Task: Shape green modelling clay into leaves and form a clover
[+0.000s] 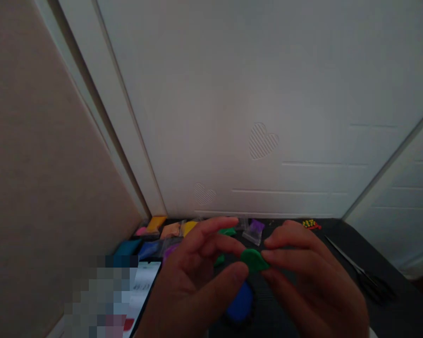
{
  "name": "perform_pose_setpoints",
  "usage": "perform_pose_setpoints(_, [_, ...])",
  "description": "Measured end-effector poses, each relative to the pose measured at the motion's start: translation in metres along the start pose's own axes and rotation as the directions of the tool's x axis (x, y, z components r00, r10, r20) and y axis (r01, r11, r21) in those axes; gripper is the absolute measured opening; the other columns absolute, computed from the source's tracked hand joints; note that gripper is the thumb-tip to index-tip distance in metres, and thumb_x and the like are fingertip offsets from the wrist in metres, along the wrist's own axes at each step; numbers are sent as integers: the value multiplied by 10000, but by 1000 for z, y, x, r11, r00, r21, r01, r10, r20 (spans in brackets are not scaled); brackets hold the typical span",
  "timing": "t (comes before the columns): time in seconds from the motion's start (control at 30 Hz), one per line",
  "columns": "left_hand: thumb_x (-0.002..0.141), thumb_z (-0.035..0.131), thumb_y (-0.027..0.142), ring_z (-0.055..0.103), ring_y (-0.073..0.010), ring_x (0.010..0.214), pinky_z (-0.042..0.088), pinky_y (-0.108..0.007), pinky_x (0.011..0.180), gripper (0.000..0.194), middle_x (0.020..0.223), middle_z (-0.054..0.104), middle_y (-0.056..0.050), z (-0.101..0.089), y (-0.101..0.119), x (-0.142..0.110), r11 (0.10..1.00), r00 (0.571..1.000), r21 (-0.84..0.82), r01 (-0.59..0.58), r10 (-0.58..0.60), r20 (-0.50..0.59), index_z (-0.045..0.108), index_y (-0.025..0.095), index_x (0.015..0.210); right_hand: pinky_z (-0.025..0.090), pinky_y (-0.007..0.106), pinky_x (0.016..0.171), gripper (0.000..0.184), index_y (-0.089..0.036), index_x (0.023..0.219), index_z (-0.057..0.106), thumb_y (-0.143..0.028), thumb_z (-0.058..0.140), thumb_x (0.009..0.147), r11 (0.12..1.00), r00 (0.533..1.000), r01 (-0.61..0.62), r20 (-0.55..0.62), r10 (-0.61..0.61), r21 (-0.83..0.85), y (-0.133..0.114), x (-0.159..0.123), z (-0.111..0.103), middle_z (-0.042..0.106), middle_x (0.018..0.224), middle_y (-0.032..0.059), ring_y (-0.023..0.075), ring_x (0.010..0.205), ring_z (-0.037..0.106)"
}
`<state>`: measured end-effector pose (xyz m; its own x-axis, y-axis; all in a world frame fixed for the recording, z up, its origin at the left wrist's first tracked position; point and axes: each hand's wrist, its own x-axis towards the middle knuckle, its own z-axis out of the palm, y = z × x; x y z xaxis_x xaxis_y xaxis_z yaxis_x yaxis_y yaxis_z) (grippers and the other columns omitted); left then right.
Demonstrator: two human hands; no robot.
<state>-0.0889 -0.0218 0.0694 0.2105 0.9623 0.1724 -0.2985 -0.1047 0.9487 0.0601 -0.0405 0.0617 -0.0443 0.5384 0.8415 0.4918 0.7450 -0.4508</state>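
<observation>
Between my hands is a small flattened piece of green modelling clay point(254, 261), rounded along its top edge. My right hand point(317, 277) pinches its right end between thumb and fingertips. At the left end, the thumb and a fingertip of my left hand point(200, 277) close on the clay, while another finger stretches out above. Below the clay lies a round blue piece point(240, 303) with a dark bumpy edge, partly hidden by my left thumb. More green clay point(227, 231) shows on the table behind my left fingers.
Packets of coloured clay line the back left, among them an orange one point(171, 230) and a purple one point(255, 231). Scissors point(368, 279) lie at the right. A small red-and-yellow piece point(310, 224) sits near the white panel point(215, 117). A lit phone point(143, 286) is at lower left.
</observation>
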Motion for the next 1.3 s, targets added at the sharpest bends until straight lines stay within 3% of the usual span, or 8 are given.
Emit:
perform_pose_setpoints(0.17, [601, 684, 216, 581, -104, 632, 452, -190, 612, 301, 663, 645, 43, 5, -5, 1, 999, 997, 32, -34, 36, -65, 607, 312, 875, 480, 318, 628, 181, -233, 851, 602, -145, 604, 693, 999, 1000, 7, 0, -7, -49, 0, -1, 1, 595, 801, 43, 169, 764, 556])
perform_pose_setpoints(0.47, [602, 680, 217, 575, -111, 607, 455, -207, 584, 309, 652, 633, 43, 5, -5, -2, 998, 996, 31, -46, 49, -77, 599, 318, 883, 459, 399, 768, 139, -268, 862, 585, -230, 581, 728, 970, 998, 55, 55, -43, -238, -4, -2, -13, 585, 846, 44, 182, 792, 567])
perform_pose_setpoints(0.83, [581, 682, 193, 590, -141, 618, 478, -236, 570, 337, 674, 642, 23, 10, -3, -5, 999, 997, 40, -8, 11, -81, 595, 278, 895, 468, 386, 744, 103, -253, 804, 617, -200, 588, 720, 966, 990, 118, 99, -97, -230, -4, 5, -11, 614, 777, 40, 180, 758, 584])
perform_pose_setpoints(1.3, [566, 677, 101, 595, -114, 604, 475, -204, 579, 359, 636, 642, 49, 11, -3, -5, 989, 999, -144, 46, -47, -4, 610, 282, 869, 457, 371, 745, 216, -264, 903, 600, -175, 605, 706, 970, 978, 155, 169, -124, -186, -6, 2, -14, 616, 822, 27, 176, 801, 560])
